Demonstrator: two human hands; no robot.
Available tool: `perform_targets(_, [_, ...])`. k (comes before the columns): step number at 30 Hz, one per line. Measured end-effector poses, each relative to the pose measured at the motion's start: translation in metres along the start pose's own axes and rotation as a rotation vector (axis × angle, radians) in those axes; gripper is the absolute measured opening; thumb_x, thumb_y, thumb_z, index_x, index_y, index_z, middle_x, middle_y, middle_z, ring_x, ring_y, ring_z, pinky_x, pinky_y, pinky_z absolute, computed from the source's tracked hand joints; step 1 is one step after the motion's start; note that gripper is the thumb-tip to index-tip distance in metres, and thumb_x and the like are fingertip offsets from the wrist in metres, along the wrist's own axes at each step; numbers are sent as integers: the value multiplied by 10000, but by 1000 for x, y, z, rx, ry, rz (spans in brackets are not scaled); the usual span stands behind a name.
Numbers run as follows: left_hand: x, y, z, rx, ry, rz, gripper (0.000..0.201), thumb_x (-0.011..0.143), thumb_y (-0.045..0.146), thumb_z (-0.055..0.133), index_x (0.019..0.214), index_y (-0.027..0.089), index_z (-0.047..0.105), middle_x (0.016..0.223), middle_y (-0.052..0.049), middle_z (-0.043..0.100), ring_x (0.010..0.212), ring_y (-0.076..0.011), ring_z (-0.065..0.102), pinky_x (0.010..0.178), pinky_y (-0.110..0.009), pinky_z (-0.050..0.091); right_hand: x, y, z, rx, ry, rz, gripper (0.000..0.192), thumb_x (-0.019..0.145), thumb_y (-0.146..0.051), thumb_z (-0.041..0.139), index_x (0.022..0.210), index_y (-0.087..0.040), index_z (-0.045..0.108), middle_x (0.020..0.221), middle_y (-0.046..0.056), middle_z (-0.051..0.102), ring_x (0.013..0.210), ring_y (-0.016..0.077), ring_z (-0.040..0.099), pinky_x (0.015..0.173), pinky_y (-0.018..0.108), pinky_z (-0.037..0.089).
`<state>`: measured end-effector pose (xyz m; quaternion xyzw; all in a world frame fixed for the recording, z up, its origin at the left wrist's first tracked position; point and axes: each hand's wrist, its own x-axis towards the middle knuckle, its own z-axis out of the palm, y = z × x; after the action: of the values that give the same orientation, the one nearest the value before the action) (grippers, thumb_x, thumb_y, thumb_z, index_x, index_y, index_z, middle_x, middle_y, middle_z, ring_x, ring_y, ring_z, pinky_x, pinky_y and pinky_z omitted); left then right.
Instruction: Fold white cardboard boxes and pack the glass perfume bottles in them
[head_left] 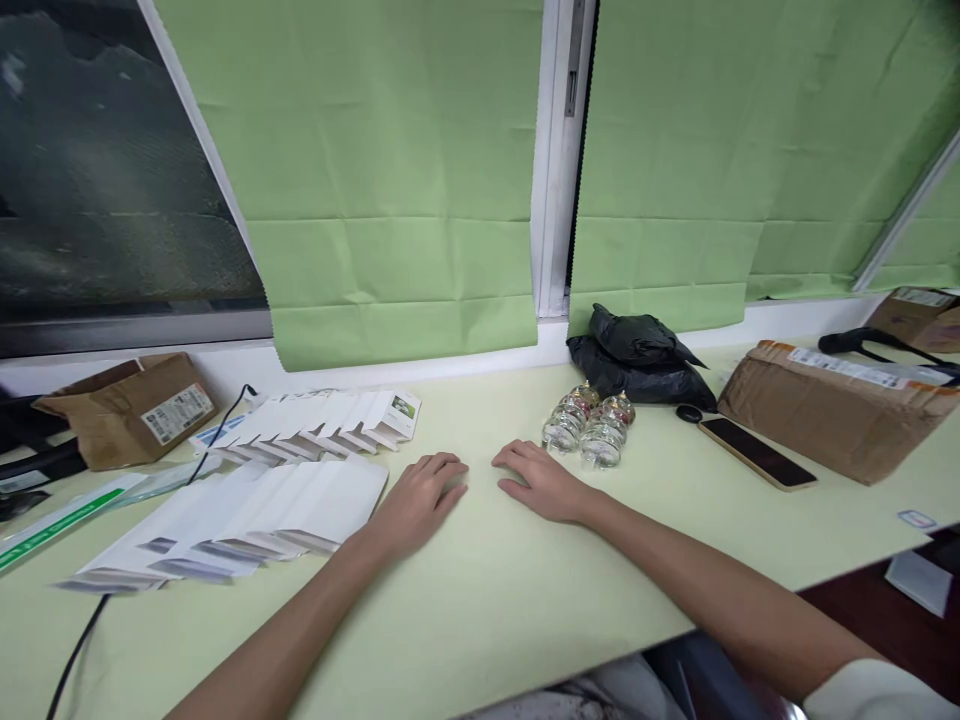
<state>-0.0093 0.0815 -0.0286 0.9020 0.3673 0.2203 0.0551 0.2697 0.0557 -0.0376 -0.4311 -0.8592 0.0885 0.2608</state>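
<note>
Two bare hands lie flat, palms down, on a pale green tabletop (480, 590), holding nothing. The left hand (417, 502) has its fingers loosely spread and rests just beside the near row of flat white cartons (247, 525), its edge close to the last carton in the row; whether it touches the carton cannot be told. The right hand (541, 482) lies a short way from the left, fingers lightly spread and pointing toward it, the fingertips of the two hands near each other but apart.

Just beyond the right hand stands a tight cluster of small clear glass bottles (589, 428), close to the knuckles but not touching them. Behind the left hand a second fanned row of white cartons (322, 425) overlaps along the tabletop, one end piece showing a small green picture.

Farther back from the bottles, black plastic bags (637, 358) are heaped against the window sill. To their right a dark phone (756, 452) lies face up beside a small black round object (688, 413), and next to it sits a long brown parcel (832, 410) with a white label. On the far left an open cardboard box (135, 405) bears a label, and a black cable (217, 425) runs past it across the tabletop. Green blinds (375, 180) cover the window behind.
</note>
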Motion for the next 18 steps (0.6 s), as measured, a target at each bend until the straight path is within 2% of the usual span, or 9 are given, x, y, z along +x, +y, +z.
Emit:
perform_targets(9, [-1,0,-5,33,-41,10,365,1076,434,429,1353,311,632,1376,-56,638,1253,-270,601,1026,-424,494,-1,-2,-5,0,-44,-19,307,1046,-300,547,1348,-253,579,1314,104,599,1225,277,552,1070,455,463])
perform_targets(12, [0,-4,-16,175,-61,-27,328,1067,425,439,1231,284,685,1256,-76,699,1126,-283,661,992,-444,481,-2,-2,-7,0,-56,-26,303,1053,-311,534,1348,-250,575,1316,102,592,1222,273,550,1070,448,462])
perform_targets(15, [-1,-11,-37,398,-71,-142,287,1046,365,470,1143,224,700,1136,-131,725,1026,-335,683,978,-516,458,-2,1,-5,5,-62,-34,305,1055,-313,528,1350,-251,575,1320,106,589,1219,274,547,1068,453,460])
perform_targets(18, [-5,-14,-55,593,48,-358,281,1005,326,528,1161,148,679,1177,-233,688,1115,-444,637,960,-597,437,-1,3,-2,5,-60,-30,313,1059,-314,517,1360,-254,574,1319,109,592,1217,284,543,1074,472,448])
